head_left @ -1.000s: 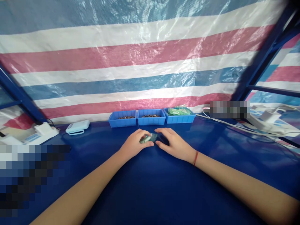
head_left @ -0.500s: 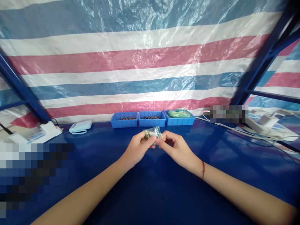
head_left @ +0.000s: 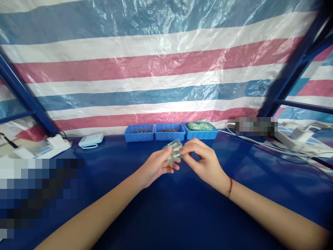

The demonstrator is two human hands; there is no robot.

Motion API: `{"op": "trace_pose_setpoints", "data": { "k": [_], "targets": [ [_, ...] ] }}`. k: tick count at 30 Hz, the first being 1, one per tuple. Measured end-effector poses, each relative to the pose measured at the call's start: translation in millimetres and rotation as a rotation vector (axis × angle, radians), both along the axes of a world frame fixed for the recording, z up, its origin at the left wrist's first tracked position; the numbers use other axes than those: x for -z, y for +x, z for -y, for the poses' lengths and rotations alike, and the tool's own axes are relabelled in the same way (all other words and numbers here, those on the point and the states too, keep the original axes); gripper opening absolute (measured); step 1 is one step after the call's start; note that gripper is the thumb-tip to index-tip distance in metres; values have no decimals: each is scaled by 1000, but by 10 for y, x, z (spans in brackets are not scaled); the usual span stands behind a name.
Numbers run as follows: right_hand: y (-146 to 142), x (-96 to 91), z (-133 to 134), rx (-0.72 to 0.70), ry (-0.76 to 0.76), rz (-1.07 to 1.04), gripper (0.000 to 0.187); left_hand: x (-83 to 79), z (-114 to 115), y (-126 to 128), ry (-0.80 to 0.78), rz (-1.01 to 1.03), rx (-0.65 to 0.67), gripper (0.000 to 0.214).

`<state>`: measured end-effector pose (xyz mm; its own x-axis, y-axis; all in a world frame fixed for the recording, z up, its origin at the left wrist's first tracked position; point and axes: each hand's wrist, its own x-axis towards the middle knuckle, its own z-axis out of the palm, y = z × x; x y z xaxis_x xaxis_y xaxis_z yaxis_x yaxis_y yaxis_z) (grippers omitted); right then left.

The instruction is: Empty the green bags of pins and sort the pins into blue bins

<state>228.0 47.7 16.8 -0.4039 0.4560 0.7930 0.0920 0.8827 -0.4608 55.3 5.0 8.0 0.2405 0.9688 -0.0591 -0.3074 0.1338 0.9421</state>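
Note:
A small clear plastic bag [head_left: 176, 148] is held up between my two hands above the blue table. Slim metallic-looking pieces show inside it, too small to name. My left hand [head_left: 158, 165] pinches the bag's left side between thumb and fingers, with the lower fingers loosely curled beneath. At the bag's right edge, the thumb and forefinger of my right hand [head_left: 201, 161] are closed in a pinch. Beyond the bag stand a left blue bin [head_left: 139, 137] and a middle blue bin [head_left: 170, 136], both with small metal parts. A right blue bin [head_left: 201, 134] contains green plastic bags [head_left: 199, 125].
A light blue power bank [head_left: 91, 139] lies on the table [head_left: 166, 211] at the back left, near a white power strip [head_left: 56, 147]. Cables [head_left: 260, 146] and white plugs crowd the right side. A striped tarp [head_left: 161, 66] hangs behind.
The bag has turned and is more exposed between my hands. My right hand has shifted slightly right to the bag's edge. The fingers of my left hand have loosened and spread below it.

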Motion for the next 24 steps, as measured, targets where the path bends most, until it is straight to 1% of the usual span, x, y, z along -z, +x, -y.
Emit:
{"op": "trace_pose_setpoints", "data": {
  "k": [2,6,8,11,13,16,18,19,20,21,24],
  "targets": [
    [-6,-4,8,-39,-30,27,16,6,6,6,95,-41,-45,35],
    [-27,19,28,-106,-168,87,12,19,-1,0,191,-176,-156,32],
    [-41,54,33,-81,-225,113,10,36,-22,-22,215,-261,-176,32],
    [-69,113,17,-32,-287,154,14,68,-66,-70,257,-380,-154,34],
    [-77,131,-41,-1,-320,143,15,88,-95,-105,284,-458,-155,37],
    [-25,106,-270,121,-339,1,20,117,-119,-146,290,-552,-246,47],
    [70,75,-523,259,-337,-108,26,137,-120,-161,285,-601,-283,50],
    [135,65,-667,349,-338,-138,29,148,-117,-164,286,-626,-283,50],
    [207,62,-811,438,-341,-129,34,159,-113,-165,293,-651,-274,49],
    [282,67,-947,520,-345,-63,38,170,-108,-163,303,-672,-264,48],
    [484,115,-1236,608,-354,65,41,196,-92,-153,365,-749,-255,42]
  ]
}}
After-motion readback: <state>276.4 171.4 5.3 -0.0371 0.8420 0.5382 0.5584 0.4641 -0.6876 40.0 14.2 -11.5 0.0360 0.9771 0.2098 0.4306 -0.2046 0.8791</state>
